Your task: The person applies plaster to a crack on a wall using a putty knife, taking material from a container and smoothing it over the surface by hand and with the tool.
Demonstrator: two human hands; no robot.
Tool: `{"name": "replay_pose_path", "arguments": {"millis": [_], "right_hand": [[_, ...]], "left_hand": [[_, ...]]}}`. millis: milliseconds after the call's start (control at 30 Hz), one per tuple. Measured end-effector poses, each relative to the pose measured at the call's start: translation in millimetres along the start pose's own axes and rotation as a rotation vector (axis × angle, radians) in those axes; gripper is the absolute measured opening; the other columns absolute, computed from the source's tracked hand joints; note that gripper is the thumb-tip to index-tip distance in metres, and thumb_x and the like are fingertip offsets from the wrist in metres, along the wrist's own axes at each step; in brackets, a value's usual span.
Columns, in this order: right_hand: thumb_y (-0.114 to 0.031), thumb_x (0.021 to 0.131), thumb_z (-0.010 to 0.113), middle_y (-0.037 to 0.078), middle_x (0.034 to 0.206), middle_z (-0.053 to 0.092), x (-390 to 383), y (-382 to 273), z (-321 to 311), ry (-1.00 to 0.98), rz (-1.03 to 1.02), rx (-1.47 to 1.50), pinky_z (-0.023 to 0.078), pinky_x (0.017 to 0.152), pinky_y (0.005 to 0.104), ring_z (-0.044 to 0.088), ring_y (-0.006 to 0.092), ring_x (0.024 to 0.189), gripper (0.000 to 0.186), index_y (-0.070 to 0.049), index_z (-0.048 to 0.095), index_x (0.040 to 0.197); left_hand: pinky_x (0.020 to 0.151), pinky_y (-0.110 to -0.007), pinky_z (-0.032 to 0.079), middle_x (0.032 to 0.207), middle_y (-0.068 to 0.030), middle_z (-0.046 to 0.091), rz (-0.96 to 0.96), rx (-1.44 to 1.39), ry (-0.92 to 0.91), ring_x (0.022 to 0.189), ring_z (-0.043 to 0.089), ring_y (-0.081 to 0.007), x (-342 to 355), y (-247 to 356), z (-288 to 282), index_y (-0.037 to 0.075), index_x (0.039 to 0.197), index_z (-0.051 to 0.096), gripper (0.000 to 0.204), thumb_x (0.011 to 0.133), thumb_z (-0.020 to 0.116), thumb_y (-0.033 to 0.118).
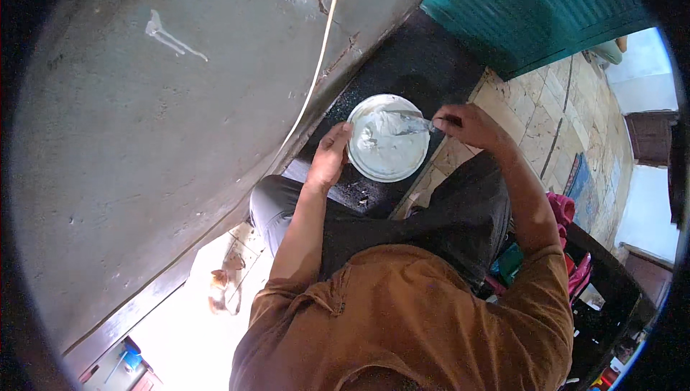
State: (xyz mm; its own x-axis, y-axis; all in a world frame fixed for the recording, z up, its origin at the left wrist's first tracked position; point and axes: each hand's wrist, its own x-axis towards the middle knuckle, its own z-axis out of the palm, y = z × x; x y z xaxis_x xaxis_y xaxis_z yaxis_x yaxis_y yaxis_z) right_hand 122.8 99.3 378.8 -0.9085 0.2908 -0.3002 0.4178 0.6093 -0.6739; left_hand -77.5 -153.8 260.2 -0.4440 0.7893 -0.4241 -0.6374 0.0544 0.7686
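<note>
A round white tub (pixel 381 157) of thick white paste rests on a dark surface between my knees. My left hand (pixel 330 148) grips the tub's left side, thumb at the rim. My right hand (pixel 463 126), at the upper right of the tub, is closed on a metal putty knife (pixel 411 126). The knife's blade lies over the paste and is smeared with white.
A grey wall (pixel 180 146) with white patches and a white cable (pixel 314 82) runs along my left. A teal corrugated panel (pixel 532 10) stands ahead. A small ginger-and-white animal (pixel 219 290) is at lower left. Pink cloth (pixel 559 208) and assorted items lie beside my right elbow.
</note>
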Motion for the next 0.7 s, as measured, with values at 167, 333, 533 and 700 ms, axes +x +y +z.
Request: {"name": "replay_pose_path", "arguments": {"millis": [167,333,533,700], "right_hand": [[-0.025,0.096,0.065,0.008,0.087,0.072,9.4,-9.9,-28.0,-0.004,-0.067,-0.126,0.054,0.077,0.0345,0.07,0.0198,0.082,0.023,-0.005,0.069,0.106],[-0.026,0.094,0.066,0.011,0.095,0.074,33.7,-4.7,-47.5,-0.064,-0.094,-0.286,0.054,0.079,0.0359,0.07,0.025,0.084,0.022,-0.006,0.073,0.102],[-0.028,0.093,0.067,0.011,0.098,0.075,58.4,-34.7,-48.1,-0.17,-0.372,-0.284,0.052,0.081,0.0374,0.071,0.0273,0.085,0.023,-0.007,0.076,0.1],[-0.028,0.092,0.068,0.011,0.094,0.075,48.9,-32.4,-75.2,-0.179,-0.387,-0.227,0.052,0.079,0.0386,0.071,0.0276,0.082,0.024,-0.007,0.076,0.099]], "left_hand": [[0.064,-0.023,0.041,0.093,0.0027,0.064,-0.014,-0.063,0.019,0.075,0.053,-0.0052,-3.5,5.8,2.4,0.004,0.122,0.063,0.035,0.103,0.055,0.032],[0.068,-0.023,0.045,0.095,0.0009,0.065,-0.008,-0.017,-0.037,0.079,0.057,-0.0069,-8.8,9.6,4.0,0.004,0.118,0.063,0.03,0.103,0.055,0.028],[0.069,-0.025,0.048,0.095,0.0005,0.065,-0.032,-0.083,-0.014,0.08,0.059,-0.008,-16.8,13.5,0.9,0.005,0.118,0.062,0.029,0.103,0.053,0.028],[0.079,-0.029,0.051,0.105,-0.0051,0.067,0.032,-0.13,0.037,0.091,0.064,-0.0126,-28.6,34.7,7.7,0.002,0.123,0.059,0.035,0.104,0.053,0.03]]}}
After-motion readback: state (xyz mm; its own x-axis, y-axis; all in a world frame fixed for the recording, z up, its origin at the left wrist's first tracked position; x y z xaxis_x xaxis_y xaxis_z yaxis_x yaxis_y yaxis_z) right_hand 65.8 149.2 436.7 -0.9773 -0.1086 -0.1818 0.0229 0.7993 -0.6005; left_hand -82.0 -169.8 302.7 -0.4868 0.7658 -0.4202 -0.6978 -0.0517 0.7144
